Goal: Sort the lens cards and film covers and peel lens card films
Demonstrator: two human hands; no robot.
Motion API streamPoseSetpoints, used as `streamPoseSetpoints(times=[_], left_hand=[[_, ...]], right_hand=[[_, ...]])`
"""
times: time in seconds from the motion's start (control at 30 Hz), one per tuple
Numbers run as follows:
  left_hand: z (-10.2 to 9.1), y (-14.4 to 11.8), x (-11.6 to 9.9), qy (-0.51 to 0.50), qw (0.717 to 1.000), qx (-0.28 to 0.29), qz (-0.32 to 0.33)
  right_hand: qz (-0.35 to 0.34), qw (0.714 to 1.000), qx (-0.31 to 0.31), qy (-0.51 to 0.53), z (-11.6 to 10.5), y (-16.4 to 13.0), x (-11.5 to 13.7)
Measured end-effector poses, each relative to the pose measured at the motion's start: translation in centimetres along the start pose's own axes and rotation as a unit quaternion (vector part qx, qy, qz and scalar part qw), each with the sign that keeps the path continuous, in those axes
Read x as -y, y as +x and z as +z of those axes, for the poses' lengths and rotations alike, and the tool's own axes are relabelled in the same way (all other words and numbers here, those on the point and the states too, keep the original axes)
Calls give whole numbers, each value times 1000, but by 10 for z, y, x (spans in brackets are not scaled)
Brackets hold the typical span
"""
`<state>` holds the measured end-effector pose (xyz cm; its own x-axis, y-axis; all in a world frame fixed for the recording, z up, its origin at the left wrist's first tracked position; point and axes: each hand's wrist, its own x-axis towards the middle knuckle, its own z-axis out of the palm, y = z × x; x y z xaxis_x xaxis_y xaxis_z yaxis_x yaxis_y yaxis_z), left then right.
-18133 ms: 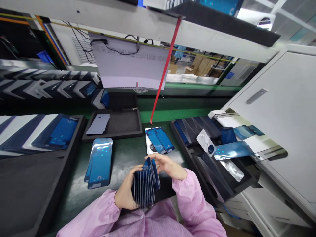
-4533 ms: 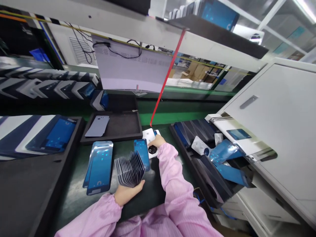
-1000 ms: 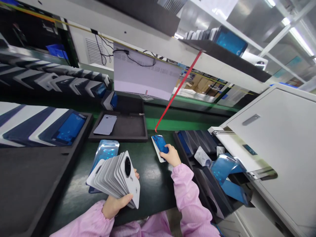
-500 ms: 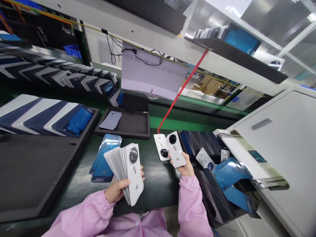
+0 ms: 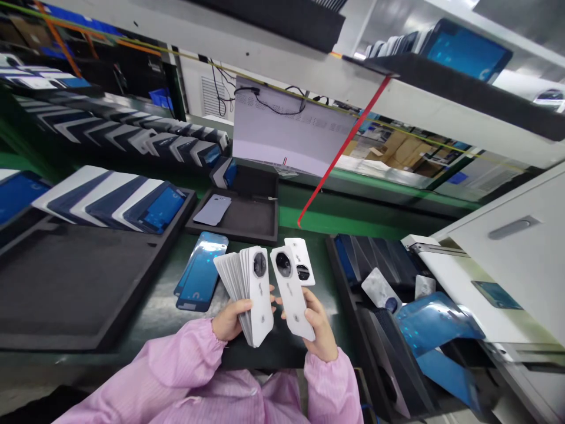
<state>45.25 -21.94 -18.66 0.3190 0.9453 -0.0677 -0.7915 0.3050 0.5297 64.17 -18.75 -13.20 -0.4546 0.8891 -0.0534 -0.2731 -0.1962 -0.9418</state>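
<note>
A fanned stack of white phone back panels, each with a dark round camera print, stands tilted in my left hand, fingers wrapped round it. Just beside it, my right hand grips another white phone back panel; whether a second sheet lies behind it I cannot tell. The two held lots are close, with a narrow gap between them. Behind the right one, a further white panel lies on the dark green table, partly covered. Blue film-like phone sheets overlap on the table left of the stack.
At left, a black foam tray holds a row of white and blue panels. A smaller black tray holds a grey panel. On the right, a dark tray carries loose blue sheets. A red strap slants down behind.
My right hand has brought its panel left and nearer the stack, away from the panel lying on the table. The stack is more upright, and the head view has shifted.
</note>
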Motion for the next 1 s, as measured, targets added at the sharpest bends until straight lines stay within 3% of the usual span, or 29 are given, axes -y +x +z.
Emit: streamPoseSetpoints(times=[0.1, 0.2, 0.3, 0.43, 0.53, 0.67, 0.73, 0.8, 0.87, 1.0], left_hand=[[-4, 0, -1, 0, 1000, -2, 6], [-4, -1, -4, -7, 1000, 16, 25], [-2, -5, -9, -24, 998, 55, 22], [-1, -11, -15, -22, 996, 89, 2], [-1, -15, -17, -26, 994, 101, -11], [-3, -21, -15, -69, 989, 126, -32], [-5, -23, -14, -78, 989, 121, -32], [-9, -25, -12, -70, 991, 107, -31], [-15, -27, -11, -60, 993, 94, -25], [-22, -30, -9, -66, 994, 84, -25]], right_hand=[[-13, 998, -28, -48, -3, -1, -9], [-84, 972, -71, -206, -2, -4, -13], [-157, 902, -94, -391, 1, -7, -14], [-183, 822, -134, -522, -1, -9, -24], [-154, 764, -145, -610, -7, -8, -35], [-68, 676, -106, -726, -6, -4, -43], [-54, 650, -86, -754, -4, -2, -43], [-56, 643, -70, -761, -4, -1, -42], [-62, 653, -57, -752, -7, 0, -41], [-52, 723, -40, -687, -18, 1, -35]])
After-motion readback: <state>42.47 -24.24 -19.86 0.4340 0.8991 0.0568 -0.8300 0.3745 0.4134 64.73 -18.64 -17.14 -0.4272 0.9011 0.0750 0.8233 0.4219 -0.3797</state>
